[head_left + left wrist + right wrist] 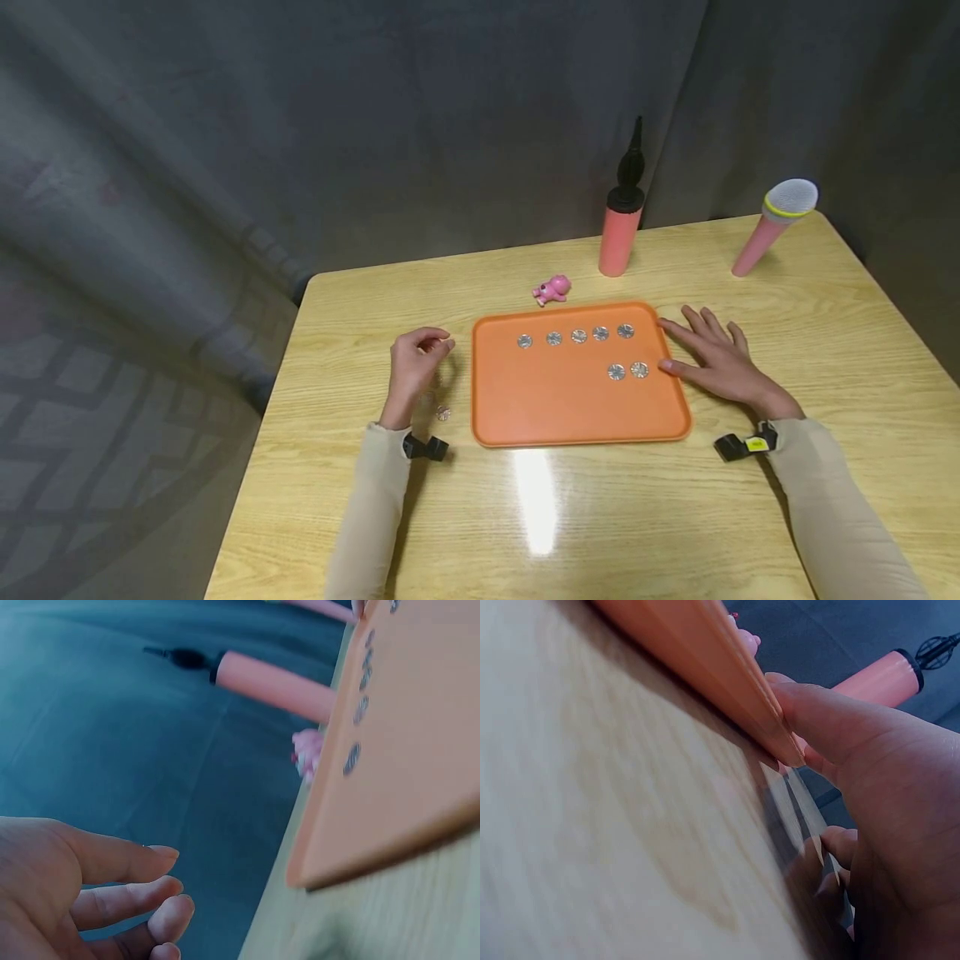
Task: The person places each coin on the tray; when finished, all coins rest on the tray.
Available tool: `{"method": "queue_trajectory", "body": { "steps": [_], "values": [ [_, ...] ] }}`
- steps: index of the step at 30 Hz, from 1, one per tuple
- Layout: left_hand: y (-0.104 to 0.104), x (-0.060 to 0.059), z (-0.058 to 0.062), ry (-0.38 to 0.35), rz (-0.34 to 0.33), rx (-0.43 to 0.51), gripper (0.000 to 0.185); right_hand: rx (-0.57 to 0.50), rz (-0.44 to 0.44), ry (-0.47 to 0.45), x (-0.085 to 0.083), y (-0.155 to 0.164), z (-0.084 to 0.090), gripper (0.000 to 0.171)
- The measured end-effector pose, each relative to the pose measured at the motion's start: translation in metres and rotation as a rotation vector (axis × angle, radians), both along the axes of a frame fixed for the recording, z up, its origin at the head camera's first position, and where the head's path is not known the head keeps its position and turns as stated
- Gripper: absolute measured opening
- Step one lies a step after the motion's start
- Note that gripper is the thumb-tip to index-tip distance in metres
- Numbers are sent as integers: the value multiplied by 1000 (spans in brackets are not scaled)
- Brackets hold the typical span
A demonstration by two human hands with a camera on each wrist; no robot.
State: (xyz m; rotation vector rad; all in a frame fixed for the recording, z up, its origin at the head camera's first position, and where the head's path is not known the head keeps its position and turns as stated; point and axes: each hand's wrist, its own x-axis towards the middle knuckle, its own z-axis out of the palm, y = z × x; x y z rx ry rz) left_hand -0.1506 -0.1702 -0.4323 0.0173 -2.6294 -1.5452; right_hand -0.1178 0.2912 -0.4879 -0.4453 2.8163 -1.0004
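An orange tray (547,417) lies on the table with several shiny silvery round discs (579,337) in a row along its far side. Nearer its right side are two more discs (617,372). My left hand (415,367) is off the tray's left side, above the table, its fingers loosely bent. In the left wrist view nothing shows between the thumb (150,861) and fingers. Beneath and beside that hand lie a few clear-looking discs (443,412), partly hidden. At the tray's right rim, my right hand (720,362) has spread fingers, with thumb and forefinger touching the edge.
Behind the tray lies a small pink toy figure (552,289). A pink hand pump (621,237) with a black top stands farther back. Toward the back right is a pink toy microphone (765,229). Dark curtains (450,142) hang beyond the wooden table (630,517).
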Motion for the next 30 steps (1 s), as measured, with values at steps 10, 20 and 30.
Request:
{"method": "queue_trajectory", "body": {
  "steps": [10,20,30],
  "values": [
    [-30,6,-14,-82,82,-32,13,0,0,2,1,0,0,73],
    [-43,13,-32,-166,78,-74,14,1,-3,-1,0,0,0,73],
    [-45,21,-40,-196,0,-103,21,0,-5,-10,1,0,1,73]
  ]
}}
